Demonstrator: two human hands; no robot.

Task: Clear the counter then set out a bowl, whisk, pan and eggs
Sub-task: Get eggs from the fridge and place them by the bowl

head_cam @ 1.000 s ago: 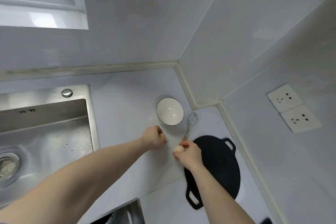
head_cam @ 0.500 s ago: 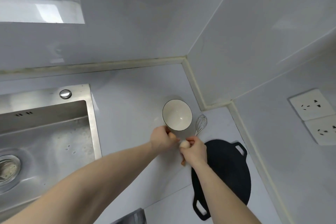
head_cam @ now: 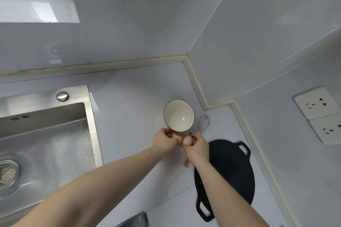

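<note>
White counter (head_cam: 129, 101), dark-rimmed white bowl (head_cam: 178, 115), pale eggs (head_cam: 187, 141)

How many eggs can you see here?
2. A browner egg is held in the left hand, and a paler egg in the right hand, both just in front of the bowl. Fingers could hide more.

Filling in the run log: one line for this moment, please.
stage: placing eggs | left hand: holds egg | right hand: holds egg | bowl, whisk, pan: on counter

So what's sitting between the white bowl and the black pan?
In the head view, the whisk lies on the counter between the bowl and the pan, its handle running under the right hand.
</note>
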